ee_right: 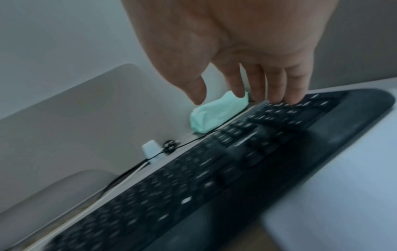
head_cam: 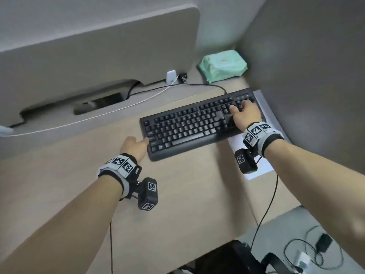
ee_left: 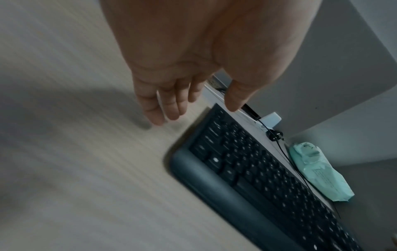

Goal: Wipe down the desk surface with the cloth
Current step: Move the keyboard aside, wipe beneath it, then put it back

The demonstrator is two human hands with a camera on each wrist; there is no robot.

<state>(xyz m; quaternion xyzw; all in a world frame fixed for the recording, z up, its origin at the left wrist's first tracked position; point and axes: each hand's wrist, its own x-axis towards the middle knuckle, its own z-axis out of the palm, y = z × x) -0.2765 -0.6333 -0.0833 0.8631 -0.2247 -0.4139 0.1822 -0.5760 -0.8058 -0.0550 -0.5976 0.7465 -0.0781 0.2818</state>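
Note:
The light wood desk [head_cam: 177, 194] carries a black keyboard [head_cam: 189, 127], lying slanted at the middle right. My left hand [head_cam: 141, 142] is at the keyboard's left end, fingers straight and holding nothing; in the left wrist view the left hand [ee_left: 199, 112] hovers just above the desk [ee_left: 86, 152] beside the keyboard [ee_left: 257, 178]. My right hand [head_cam: 244, 109] lies over the number pad with spread fingers; in the right wrist view the fingertips [ee_right: 279, 100] touch the far keys of the keyboard [ee_right: 214, 169]. No cloth shows in any view.
A green pack of wipes [head_cam: 223, 66] sits in the back right corner. A white charger [head_cam: 170, 76] and cables run along the grey divider [head_cam: 98, 56]. A white sheet [head_cam: 262, 167] lies under the keyboard's right end. A grey wall panel [head_cam: 306, 66] bounds the right side.

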